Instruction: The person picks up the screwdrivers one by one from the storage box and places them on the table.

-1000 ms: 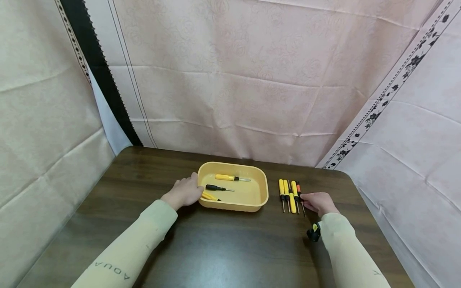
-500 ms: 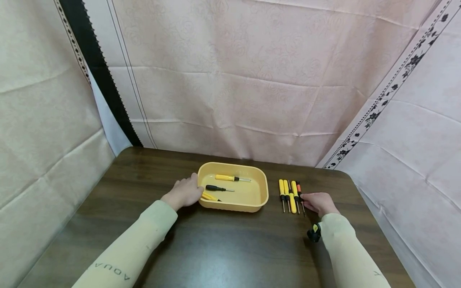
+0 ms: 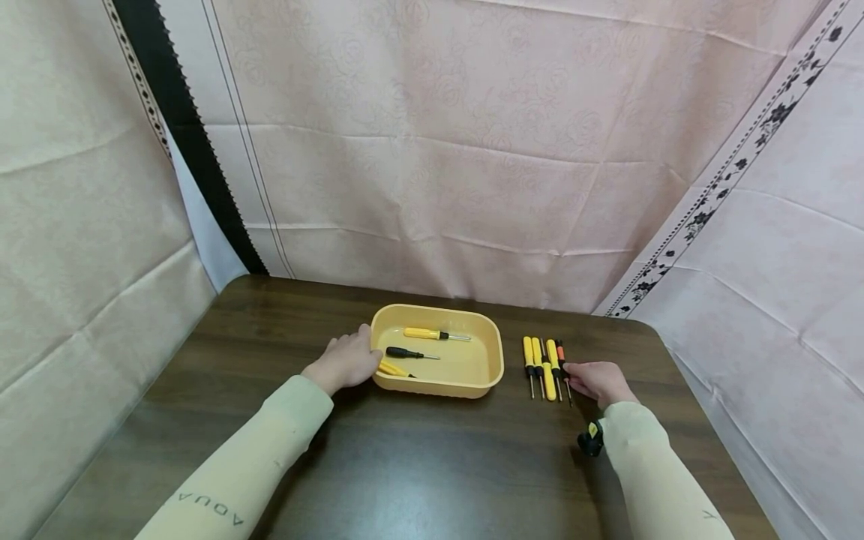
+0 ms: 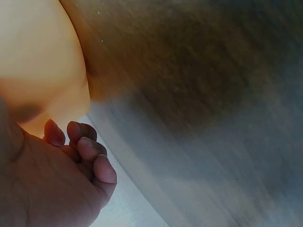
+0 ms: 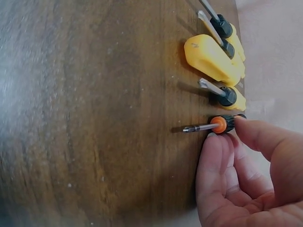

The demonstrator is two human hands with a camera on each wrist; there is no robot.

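Note:
My left hand [image 3: 346, 360] holds the left rim of a yellow plastic tray [image 3: 496, 360]; in the left wrist view its fingers [image 4: 92, 149] curl beside the tray's wall. Inside the tray lie a yellow screwdriver [image 3: 421, 333], a black one [image 3: 403, 352] and another yellow one [image 3: 394, 368], partly covered by my hand. To the right, my right hand [image 3: 601, 380] pinches an orange-and-black screwdriver [image 5: 220, 125] between thumb and fingertips, its tip towards me. It forms the right end of a row whose other screwdrivers have yellow handles [image 5: 213, 59].
One yellow screwdriver [image 3: 550, 384] in the row points the opposite way from its neighbours. The dark wooden table [image 3: 432, 465] ends just behind the tray, where a pale patterned cloth [image 3: 439, 187] hangs. A small black device [image 3: 590, 439] sits at my right wrist.

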